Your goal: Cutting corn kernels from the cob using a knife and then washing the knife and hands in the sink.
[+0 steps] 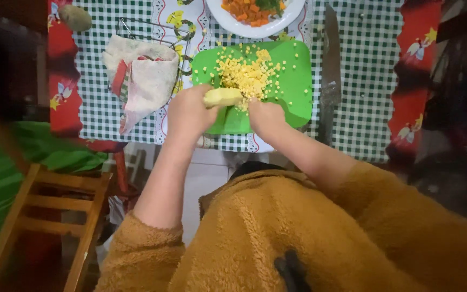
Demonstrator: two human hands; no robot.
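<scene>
The left hand [190, 111] has its grip closed around a pale corn cob [222, 97] over the green cutting board [293, 81]. The right hand [266, 113] rests beside the kernels [244, 75], its grip seemingly loose and empty.

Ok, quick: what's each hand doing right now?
Left hand: closed around the corn cob.
Right hand: on the kernels; grip cannot be told.

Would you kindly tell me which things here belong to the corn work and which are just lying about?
In use: corn cob in left hand; right hand; kernels; green board.

Lying about: knife, plate of chopped vegetables, cloth, wire rack, potato, chair.
</scene>
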